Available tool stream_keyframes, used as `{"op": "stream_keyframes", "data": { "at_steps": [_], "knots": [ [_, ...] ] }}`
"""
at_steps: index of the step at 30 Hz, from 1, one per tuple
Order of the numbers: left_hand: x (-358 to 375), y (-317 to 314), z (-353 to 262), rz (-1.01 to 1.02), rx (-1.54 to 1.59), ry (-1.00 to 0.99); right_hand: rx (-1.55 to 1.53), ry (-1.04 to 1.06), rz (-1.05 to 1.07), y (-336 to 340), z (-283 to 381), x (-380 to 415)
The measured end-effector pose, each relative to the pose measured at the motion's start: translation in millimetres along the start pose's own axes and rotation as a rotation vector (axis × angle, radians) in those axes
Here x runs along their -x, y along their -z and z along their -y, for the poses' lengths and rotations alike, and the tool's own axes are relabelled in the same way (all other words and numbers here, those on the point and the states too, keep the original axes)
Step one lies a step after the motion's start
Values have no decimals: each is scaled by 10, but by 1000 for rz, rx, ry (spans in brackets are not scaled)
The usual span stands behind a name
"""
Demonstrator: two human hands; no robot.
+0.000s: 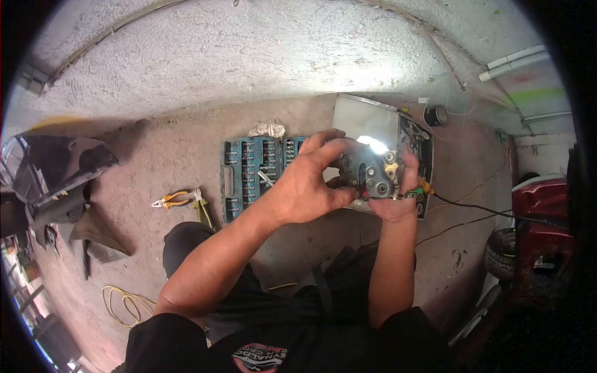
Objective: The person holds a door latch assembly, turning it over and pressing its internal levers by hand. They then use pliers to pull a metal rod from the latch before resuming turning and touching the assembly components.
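Observation:
Up in front of me, both hands hold a car door latch (373, 177), a dark metal block with rivets, slots and a yellowish part. My left hand (314, 180) grips its left side, thumb below and fingers over the top. At its right side and underneath, my right hand (401, 202) supports it, the fingers partly hidden behind the metal. A bright glare shows at the latch's upper edge. Behind the hands lies an open blue socket set case (229, 205), partly covered by my left hand and arm.
Pliers with orange handles (177, 199) and a green-handled tool (202, 208) lie on the floor. A pale metal-cased unit (364, 118) stands behind my hands. Dark car panels (62, 165) are at left, a yellow cable (127, 304) below them. A tyre (499, 255) and red bodywork (540, 211) are at right.

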State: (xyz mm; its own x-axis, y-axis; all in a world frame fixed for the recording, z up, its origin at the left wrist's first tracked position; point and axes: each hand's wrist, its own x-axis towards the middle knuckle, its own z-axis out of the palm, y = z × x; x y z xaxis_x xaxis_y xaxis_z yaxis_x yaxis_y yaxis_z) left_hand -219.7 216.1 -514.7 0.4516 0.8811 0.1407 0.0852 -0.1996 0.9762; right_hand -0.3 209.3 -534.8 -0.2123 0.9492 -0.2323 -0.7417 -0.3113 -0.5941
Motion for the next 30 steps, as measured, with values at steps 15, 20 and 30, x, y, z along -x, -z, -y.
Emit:
{"op": "stream_keyframes", "data": {
  "at_steps": [15,20,30],
  "knots": [
    [25,-45,-37,-82,-185,75,455,217,137,-261,-55,143],
    [-24,8,-38,-25,-82,244,129,37,176,535,-120,45],
    [-17,34,14,-17,-91,159,523,51,53,-106,-15,169]
  ]
}}
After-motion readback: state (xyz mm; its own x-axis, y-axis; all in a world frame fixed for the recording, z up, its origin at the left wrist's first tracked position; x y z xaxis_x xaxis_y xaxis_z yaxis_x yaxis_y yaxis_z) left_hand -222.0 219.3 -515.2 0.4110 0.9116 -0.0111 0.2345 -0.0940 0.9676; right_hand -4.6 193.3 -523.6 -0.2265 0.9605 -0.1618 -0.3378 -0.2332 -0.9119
